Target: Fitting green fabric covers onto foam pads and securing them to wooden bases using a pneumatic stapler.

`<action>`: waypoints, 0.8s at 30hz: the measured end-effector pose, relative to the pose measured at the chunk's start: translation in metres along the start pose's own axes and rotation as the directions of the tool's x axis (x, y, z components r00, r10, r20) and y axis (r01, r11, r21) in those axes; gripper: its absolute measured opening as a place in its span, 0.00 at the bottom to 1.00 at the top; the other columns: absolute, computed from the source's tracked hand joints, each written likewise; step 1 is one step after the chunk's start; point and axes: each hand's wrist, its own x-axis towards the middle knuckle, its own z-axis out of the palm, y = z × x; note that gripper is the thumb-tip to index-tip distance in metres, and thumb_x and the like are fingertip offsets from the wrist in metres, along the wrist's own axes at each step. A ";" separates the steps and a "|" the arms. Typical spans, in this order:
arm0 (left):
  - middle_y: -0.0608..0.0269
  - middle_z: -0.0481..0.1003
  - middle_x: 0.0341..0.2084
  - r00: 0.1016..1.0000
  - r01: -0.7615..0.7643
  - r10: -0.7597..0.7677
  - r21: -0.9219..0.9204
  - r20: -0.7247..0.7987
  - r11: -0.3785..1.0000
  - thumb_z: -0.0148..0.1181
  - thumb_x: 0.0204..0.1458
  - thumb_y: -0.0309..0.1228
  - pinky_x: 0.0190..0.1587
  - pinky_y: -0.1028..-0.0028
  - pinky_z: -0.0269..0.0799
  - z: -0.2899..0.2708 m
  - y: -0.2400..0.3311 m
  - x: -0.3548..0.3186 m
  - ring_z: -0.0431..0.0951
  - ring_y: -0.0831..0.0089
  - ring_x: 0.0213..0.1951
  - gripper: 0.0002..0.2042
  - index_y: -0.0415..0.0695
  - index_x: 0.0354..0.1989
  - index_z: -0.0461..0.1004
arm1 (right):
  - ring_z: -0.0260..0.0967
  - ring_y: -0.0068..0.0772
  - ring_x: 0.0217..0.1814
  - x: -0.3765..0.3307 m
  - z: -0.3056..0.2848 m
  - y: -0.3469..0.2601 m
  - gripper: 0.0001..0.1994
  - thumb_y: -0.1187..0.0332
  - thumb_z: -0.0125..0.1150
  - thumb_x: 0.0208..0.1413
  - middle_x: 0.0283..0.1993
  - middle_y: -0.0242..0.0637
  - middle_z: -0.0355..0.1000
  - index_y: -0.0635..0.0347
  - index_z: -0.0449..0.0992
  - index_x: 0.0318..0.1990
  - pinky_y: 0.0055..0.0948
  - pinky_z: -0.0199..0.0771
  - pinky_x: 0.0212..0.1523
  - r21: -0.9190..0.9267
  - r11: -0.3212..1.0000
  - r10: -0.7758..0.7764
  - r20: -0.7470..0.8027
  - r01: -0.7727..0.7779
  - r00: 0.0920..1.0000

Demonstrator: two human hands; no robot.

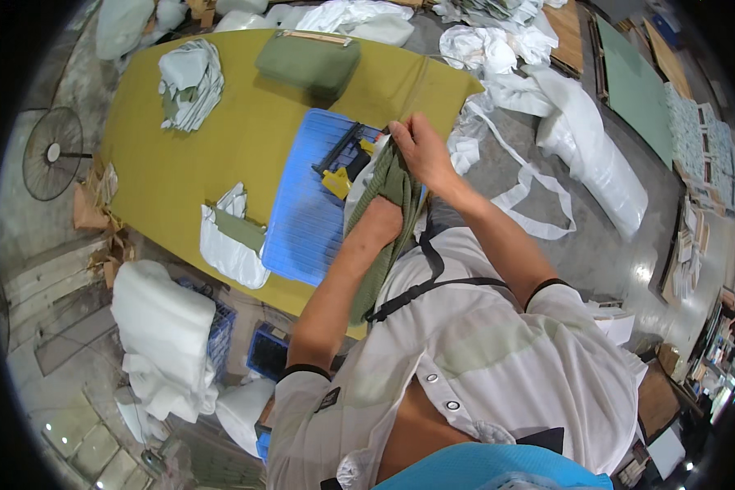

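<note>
A dark green ribbed fabric cover (394, 181) with a pale lining hangs at the table's front edge, against my body. My right hand (423, 155) is closed, pinching the cover's upper edge between thumb and fingers. Lower down and to the left, my left hand (381, 220) reaches into the folds of the cover, so its fingers are hidden. Just beyond the cover, a yellow and black tool (335, 181), like a staple gun, lies on a blue plastic tray (302, 237).
The tray rests on an olive table (171, 171). A green cushion (310, 69) lies at the back, folded fabric pieces (194, 82) at the far left and more folded fabric (230, 245) beside the tray. White plastic wrapping (592, 155) covers floor at right; a fan (53, 153) stands left.
</note>
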 end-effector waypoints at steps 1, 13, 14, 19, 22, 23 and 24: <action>0.38 0.79 0.42 0.999 0.000 0.000 0.006 -0.039 1.000 0.49 0.54 0.27 0.52 0.51 0.73 -0.005 0.005 -0.001 0.81 0.44 0.42 0.19 0.35 0.52 0.77 | 0.71 0.54 0.30 0.008 0.003 0.005 0.17 0.58 0.57 0.65 0.27 0.53 0.71 0.66 0.68 0.34 0.45 0.69 0.35 -0.091 0.995 -0.047 0.003 0.047 0.999; 0.45 0.77 0.42 0.997 0.080 -0.081 0.133 0.002 0.988 0.53 0.52 0.28 0.52 0.58 0.71 -0.036 0.023 0.010 0.76 0.53 0.47 0.13 0.35 0.39 0.80 | 0.73 0.69 0.45 0.080 0.022 0.072 0.24 0.52 0.51 0.64 0.40 0.67 0.74 0.72 0.76 0.41 0.52 0.72 0.48 -0.463 0.881 0.255 0.292 -0.097 0.922; 0.47 0.76 0.42 0.996 0.083 -0.080 0.100 -0.031 0.991 0.53 0.52 0.28 0.54 0.59 0.70 -0.034 0.023 0.007 0.74 0.54 0.48 0.12 0.35 0.39 0.80 | 0.72 0.68 0.47 0.078 0.023 0.076 0.24 0.53 0.50 0.63 0.42 0.67 0.74 0.71 0.77 0.40 0.51 0.71 0.49 -0.444 0.896 0.136 0.289 0.007 0.948; 0.50 0.75 0.46 0.992 0.057 -0.063 -0.053 -0.114 0.997 0.55 0.49 0.29 0.57 0.60 0.68 -0.028 0.013 0.001 0.72 0.55 0.51 0.17 0.37 0.47 0.77 | 0.72 0.67 0.45 0.095 0.041 0.101 0.22 0.53 0.52 0.59 0.39 0.64 0.75 0.67 0.79 0.39 0.50 0.71 0.47 -0.415 0.910 0.179 0.382 -0.004 0.907; 0.48 0.73 0.45 0.982 0.028 -0.043 -0.080 -0.183 0.996 0.56 0.45 0.27 0.55 0.56 0.69 -0.030 0.005 0.009 0.71 0.51 0.50 0.18 0.35 0.47 0.75 | 0.74 0.67 0.41 0.108 0.059 0.113 0.21 0.55 0.54 0.56 0.35 0.63 0.75 0.70 0.79 0.32 0.51 0.73 0.44 -0.447 0.893 0.186 0.475 0.054 0.860; 0.45 0.73 0.43 0.969 -0.006 -0.016 -0.086 -0.247 0.996 0.55 0.44 0.27 0.53 0.53 0.70 -0.032 0.002 0.013 0.71 0.48 0.49 0.19 0.33 0.46 0.74 | 0.74 0.67 0.41 0.117 0.066 0.114 0.21 0.55 0.54 0.56 0.35 0.63 0.75 0.70 0.79 0.32 0.51 0.73 0.44 -0.423 0.904 0.162 0.482 0.067 0.861; 0.45 0.73 0.43 0.966 -0.001 -0.021 -0.087 -0.259 0.996 0.55 0.44 0.27 0.53 0.53 0.70 -0.035 -0.002 0.014 0.71 0.48 0.49 0.19 0.33 0.46 0.74 | 0.74 0.66 0.41 0.122 0.074 0.115 0.22 0.54 0.54 0.56 0.35 0.63 0.75 0.70 0.80 0.32 0.51 0.73 0.45 -0.428 0.899 0.141 0.483 0.092 0.864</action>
